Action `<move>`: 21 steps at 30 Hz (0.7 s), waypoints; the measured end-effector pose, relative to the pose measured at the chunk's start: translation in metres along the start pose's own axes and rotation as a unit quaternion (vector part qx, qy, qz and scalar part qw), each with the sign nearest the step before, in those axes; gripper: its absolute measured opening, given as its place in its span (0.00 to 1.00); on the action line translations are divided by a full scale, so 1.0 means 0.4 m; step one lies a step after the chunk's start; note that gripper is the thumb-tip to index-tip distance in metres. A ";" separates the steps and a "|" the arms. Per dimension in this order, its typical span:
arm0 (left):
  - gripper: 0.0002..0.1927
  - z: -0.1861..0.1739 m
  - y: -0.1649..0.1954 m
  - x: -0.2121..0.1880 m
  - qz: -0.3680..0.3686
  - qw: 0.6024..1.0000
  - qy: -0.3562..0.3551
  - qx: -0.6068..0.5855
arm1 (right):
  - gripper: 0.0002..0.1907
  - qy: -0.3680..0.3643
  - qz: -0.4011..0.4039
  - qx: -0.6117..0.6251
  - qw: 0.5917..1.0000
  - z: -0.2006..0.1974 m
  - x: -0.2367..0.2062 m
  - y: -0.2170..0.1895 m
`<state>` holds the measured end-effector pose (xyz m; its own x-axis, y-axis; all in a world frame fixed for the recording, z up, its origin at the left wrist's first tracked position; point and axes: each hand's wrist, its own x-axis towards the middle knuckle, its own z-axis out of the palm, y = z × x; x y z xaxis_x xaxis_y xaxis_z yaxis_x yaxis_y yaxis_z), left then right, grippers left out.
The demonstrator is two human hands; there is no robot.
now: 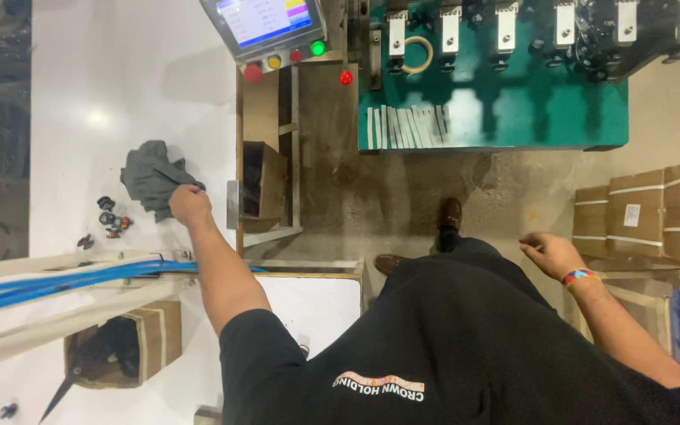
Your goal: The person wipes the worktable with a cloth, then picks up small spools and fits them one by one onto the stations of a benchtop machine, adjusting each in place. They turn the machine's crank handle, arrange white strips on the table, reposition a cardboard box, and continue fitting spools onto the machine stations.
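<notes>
My left hand (189, 203) reaches out over the white table (120, 86) and grips the edge of a crumpled grey cloth (151, 177) lying on it. Just left of the cloth lie several small black and orange parts (110, 217). My right hand (551, 252) hangs at my side above the floor, fingers loosely curled, holding nothing; a multicoloured band (580, 276) is on its wrist. My black shirt fills the lower middle of the view, with my shoes (450, 214) below.
A bundle of blue cables (57, 282) runs along a white rail. A control panel with a screen (265, 24) and coloured buttons sits at the table's far edge. A green machine bed (497, 110) stands ahead. Cardboard boxes (655, 212) are stacked at right, open boxes (265, 185) by the table.
</notes>
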<state>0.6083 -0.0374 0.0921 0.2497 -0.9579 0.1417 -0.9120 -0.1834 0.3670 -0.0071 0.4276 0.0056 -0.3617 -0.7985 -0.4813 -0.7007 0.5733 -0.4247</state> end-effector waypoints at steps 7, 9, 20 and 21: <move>0.04 -0.013 0.269 -0.349 0.101 0.886 0.003 -0.452 | 0.23 -0.027 -0.186 0.220 0.957 0.062 0.281 -0.360; 0.04 -0.051 0.352 -0.531 0.081 0.856 -0.128 -0.495 | 0.35 -0.200 -0.036 0.317 0.927 0.102 0.338 -0.516; 0.32 0.052 0.259 -0.769 -0.018 0.812 -0.190 -0.552 | 0.16 -0.419 -0.152 0.586 0.677 0.157 0.222 -0.841; 0.36 0.086 0.240 -0.769 -0.007 0.799 -0.196 -0.569 | 0.14 -0.433 -0.151 0.598 0.658 0.139 0.187 -0.834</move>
<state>0.4327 0.2319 0.0522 -0.0662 -0.9940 -0.0867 0.0317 -0.0890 0.9955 0.2336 0.1868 0.0686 0.5312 -0.8017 -0.2741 0.5107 0.5611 -0.6514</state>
